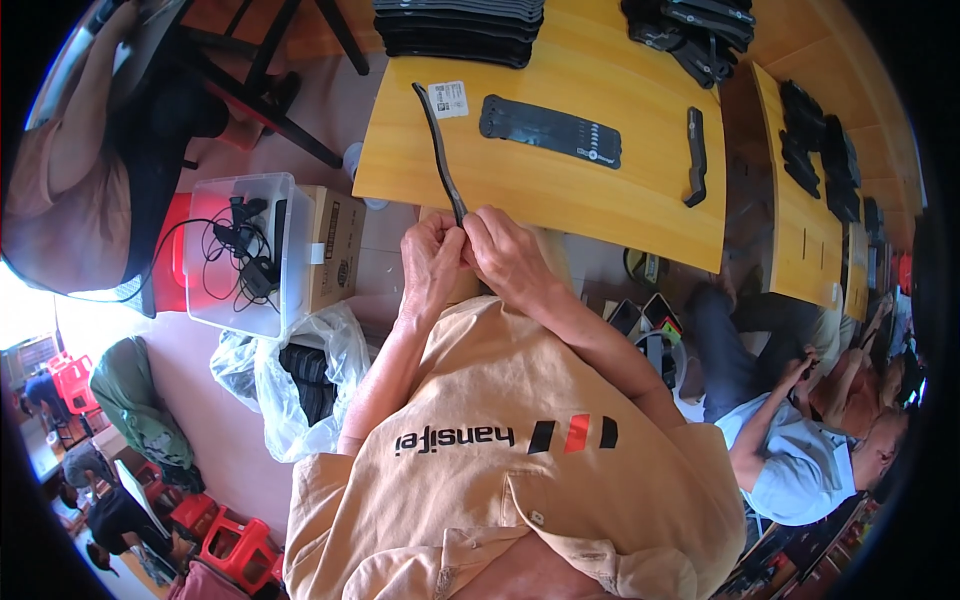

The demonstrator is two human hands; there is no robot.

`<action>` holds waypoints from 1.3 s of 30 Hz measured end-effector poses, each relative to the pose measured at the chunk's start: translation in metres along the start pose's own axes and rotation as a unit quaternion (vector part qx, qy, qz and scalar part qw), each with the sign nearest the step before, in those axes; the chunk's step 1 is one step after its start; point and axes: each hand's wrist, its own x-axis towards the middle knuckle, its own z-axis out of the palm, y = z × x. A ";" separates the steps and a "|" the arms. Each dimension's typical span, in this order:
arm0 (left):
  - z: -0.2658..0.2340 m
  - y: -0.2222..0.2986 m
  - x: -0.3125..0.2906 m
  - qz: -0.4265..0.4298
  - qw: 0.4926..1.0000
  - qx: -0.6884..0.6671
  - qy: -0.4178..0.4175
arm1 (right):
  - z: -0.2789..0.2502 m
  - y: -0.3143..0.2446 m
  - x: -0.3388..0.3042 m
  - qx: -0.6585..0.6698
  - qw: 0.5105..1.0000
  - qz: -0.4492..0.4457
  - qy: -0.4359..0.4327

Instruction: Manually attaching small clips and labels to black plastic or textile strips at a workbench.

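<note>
Beyond the near edge of the wooden table point(560, 70), a long thin black strip point(440, 145) stretches away from me, slightly bent and seen nearly edge-on. My left hand point(430, 258) and my right hand point(507, 250) meet at its near end. Both have their fingers pinched there, touching or almost touching each other. The fingers cover that end, so what they do to it is hidden. Past them lies a flat dark panel point(550, 131) with rounded corners and white print. A narrower black piece point(696, 158) rests near the table's right edge.
A stack of black panels point(458, 30) and a black pile point(690, 30) sit at the far side. A white label point(449, 99) lies near the strip. Left are a clear bin point(238, 305) with cables, a cardboard box point(335, 245) and a plastic bag point(340, 350). People sit on both sides.
</note>
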 end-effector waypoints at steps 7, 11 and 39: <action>-0.006 -0.007 0.001 0.019 0.999 0.028 0.012 | 0.006 0.002 0.004 0.077 0.997 0.021 -0.006; -0.008 -0.009 0.004 0.018 0.999 0.036 0.016 | 0.006 0.008 0.009 0.082 0.996 -0.007 -0.033; -0.032 0.060 -0.014 0.177 0.926 0.323 -0.083 | -0.031 0.002 0.035 0.447 0.868 0.191 -0.098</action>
